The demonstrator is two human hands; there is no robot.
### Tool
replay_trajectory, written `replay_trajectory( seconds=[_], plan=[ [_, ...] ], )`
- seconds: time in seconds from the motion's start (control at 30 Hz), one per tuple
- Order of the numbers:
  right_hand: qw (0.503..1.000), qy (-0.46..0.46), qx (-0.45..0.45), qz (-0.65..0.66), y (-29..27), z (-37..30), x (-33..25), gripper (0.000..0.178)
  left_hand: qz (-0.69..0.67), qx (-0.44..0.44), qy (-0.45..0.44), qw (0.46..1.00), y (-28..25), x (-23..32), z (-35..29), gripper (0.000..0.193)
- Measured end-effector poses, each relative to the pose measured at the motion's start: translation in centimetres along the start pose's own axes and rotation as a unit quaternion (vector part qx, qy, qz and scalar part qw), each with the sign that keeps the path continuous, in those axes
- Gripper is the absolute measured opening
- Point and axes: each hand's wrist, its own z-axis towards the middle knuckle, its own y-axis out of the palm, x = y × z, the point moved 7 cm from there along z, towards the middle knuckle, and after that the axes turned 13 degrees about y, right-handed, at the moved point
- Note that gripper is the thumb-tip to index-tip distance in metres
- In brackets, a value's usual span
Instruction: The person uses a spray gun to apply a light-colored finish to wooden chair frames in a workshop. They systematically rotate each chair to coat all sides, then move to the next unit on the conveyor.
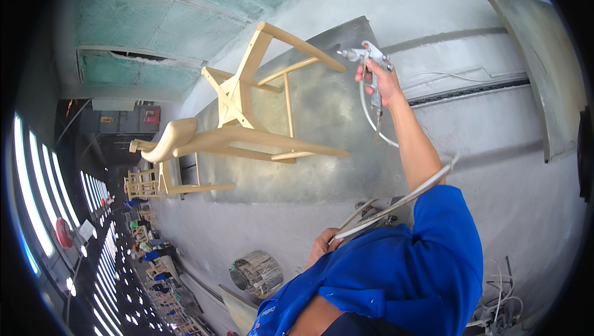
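Note:
My right hand (385, 82) grips a silver spray gun (370, 64), its nozzle pointing left toward a pale wooden chair frame (247, 94). The gun and the chair are apart. From the gun's handle a whitish hose (408, 197) hangs down, loops by my right forearm and runs back toward my body. Lower down, near my waist, my left hand (322, 246) is closed around the hose; part of that hand is hidden by my blue shirt. Crossed braces, legs and a curved backrest show on the chair, which appears tilted in front of a large grey stained panel (365, 178).
A second wooden chair (164, 178) stands beyond the first, with more chairs and people farther left. Teal filter matting (136, 20) covers the upper left. A round drum-like container (257, 274) is at lower middle. At right are a curved sheet panel (538, 70) and tangled hoses (504, 299).

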Motion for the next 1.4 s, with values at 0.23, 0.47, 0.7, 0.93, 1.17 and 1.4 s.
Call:
replay_trajectory(
  seconds=[0.23,0.47,0.7,0.93,1.17,1.4],
  plan=[
    [0.998,0.015,-0.023,0.055,0.4,-4.3,3.3,0.046,0.031,-0.029,-0.021,0.999,-0.5,0.6,0.1,0.023],
    [0.993,0.064,0.075,-0.066,1.5,-7.2,3.6,0.036,0.043,-0.032,0.034,0.998,-1.2,0.7,0.2,0.023],
    [0.99,0.072,0.012,-0.12,4.7,-9.4,2.7,0.037,0.006,-0.003,-0.013,1.0,-1.1,-1.3,-0.3,0.018],
    [0.991,0.085,-0.061,-0.088,6.1,-11.0,1.3,0.036,0.044,0.074,0.093,0.992,-2.3,0.0,-0.8,0.009],
    [0.945,0.174,0.067,-0.27,5.4,-10.1,1.1,0.041,0.06,0.111,0.139,0.982,-2.9,-0.6,-1.7,0.015],
    [0.98,0.12,-0.137,-0.077,7.0,-14.0,-1.5,0.046,0.054,0.13,0.188,0.972,-4.3,-2.2,-2.9,0.01]
  ],
)
